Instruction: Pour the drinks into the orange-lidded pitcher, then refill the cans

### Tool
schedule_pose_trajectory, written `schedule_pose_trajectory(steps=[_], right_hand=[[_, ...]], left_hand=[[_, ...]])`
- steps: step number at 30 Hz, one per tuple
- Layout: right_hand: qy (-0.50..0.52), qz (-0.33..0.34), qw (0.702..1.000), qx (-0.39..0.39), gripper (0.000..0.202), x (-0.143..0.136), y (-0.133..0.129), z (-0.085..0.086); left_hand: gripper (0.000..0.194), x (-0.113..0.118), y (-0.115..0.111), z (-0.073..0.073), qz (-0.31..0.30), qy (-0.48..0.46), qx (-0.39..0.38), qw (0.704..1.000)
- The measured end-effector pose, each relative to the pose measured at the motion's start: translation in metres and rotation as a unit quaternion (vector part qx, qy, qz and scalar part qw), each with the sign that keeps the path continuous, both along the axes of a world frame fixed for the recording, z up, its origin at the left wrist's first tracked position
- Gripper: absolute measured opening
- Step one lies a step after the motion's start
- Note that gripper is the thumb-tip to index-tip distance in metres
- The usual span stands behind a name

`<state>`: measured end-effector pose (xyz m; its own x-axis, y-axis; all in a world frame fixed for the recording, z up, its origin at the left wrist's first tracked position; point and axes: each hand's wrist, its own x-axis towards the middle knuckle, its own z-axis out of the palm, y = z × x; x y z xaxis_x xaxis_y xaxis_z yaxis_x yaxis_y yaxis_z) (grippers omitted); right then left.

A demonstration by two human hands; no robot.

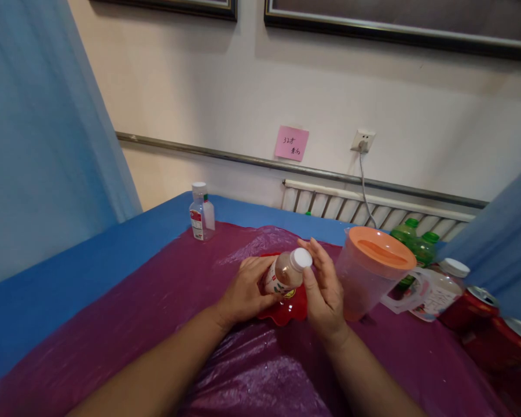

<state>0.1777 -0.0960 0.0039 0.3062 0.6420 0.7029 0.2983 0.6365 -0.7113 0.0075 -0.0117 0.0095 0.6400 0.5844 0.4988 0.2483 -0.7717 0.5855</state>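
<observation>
My left hand (247,289) is wrapped round a clear plastic bottle (286,273) with a white cap and a printed label. The bottle is tilted, its cap toward the right. My right hand (325,289) is beside the cap, thumb at its lower edge and fingers apart behind it; whether the thumb touches the cap is hard to tell. Below the bottle lies a red dish (282,314) with a wavy rim, partly hidden by the bottle and my left hand.
A capped bottle (202,214) stands at the back left. Right of my hands are an orange-lidded pitcher (360,284), green bottles (424,249), a white-capped bottle (438,292) and red cans (473,307). Purple plastic sheeting (156,301) covers much of the blue table (91,260).
</observation>
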Motion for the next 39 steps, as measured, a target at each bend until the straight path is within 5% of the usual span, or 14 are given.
schedule_pose_trajectory(steps=[5,10,16,22,28,32,39], right_hand=[[-0.021,-0.094,0.995,0.003,0.06,0.0031,0.004,-0.0041],[-0.036,-0.042,0.998,0.024,0.057,0.0014,0.0002,-0.0007],[-0.039,-0.112,0.993,0.03,0.055,0.0036,0.0042,-0.0052],[-0.039,-0.028,0.999,0.025,0.055,0.0027,-0.0007,0.0006],[-0.043,-0.092,0.995,0.019,0.05,0.0002,0.0012,-0.0021],[-0.039,-0.057,0.997,0.027,0.059,0.0013,0.0009,-0.002],[-0.013,-0.096,0.994,0.04,0.036,-0.0036,0.0007,-0.0002]], left_hand=[[0.067,-0.0003,-0.0001,-0.0009,0.0,-0.001,0.002,1.0],[0.066,-0.0002,0.001,-0.0033,0.001,-0.001,0.004,1.0],[0.066,-0.0006,0.0009,-0.0032,0.004,-0.013,0.01,1.0],[0.07,-0.0008,0.0024,-0.0043,0.006,-0.006,0.015,1.0],[0.068,-0.0006,0.0014,-0.0032,0.001,-0.008,0.011,1.0],[0.068,-0.0004,0.0014,-0.0028,0.0,-0.008,0.011,1.0],[0.068,-0.0016,0.0041,-0.0072,0.003,0.0,0.024,1.0]])
